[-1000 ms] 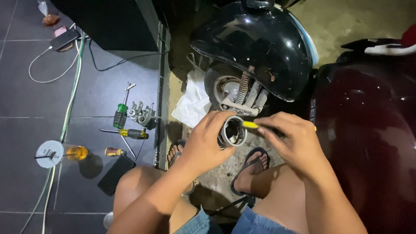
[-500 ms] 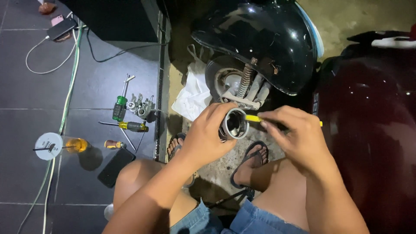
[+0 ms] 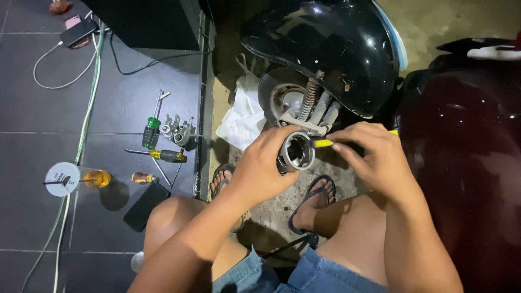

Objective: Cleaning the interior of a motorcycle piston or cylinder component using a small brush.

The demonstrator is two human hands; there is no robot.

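One metal cylinder (image 3: 296, 152) in left hand (image 3: 260, 168); right hand (image 3: 374, 157) holds one yellow tool (image 3: 324, 142).

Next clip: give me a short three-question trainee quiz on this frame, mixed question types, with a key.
1. True or false: the left hand holds the metal cylinder.
2. The right hand grips a tool with a handle of which colour? A red, B yellow, C blue.
3. Fill in: the green-handled screwdriver lies on the dark tiled ____.

Key
1. True; the fingers wrap around it, open end toward the camera.
2. B; the yellow-handled tool points into the cylinder, with yellow also showing past the knuckles.
3. Floor, beside a small metal part and a yellow-handled screwdriver.
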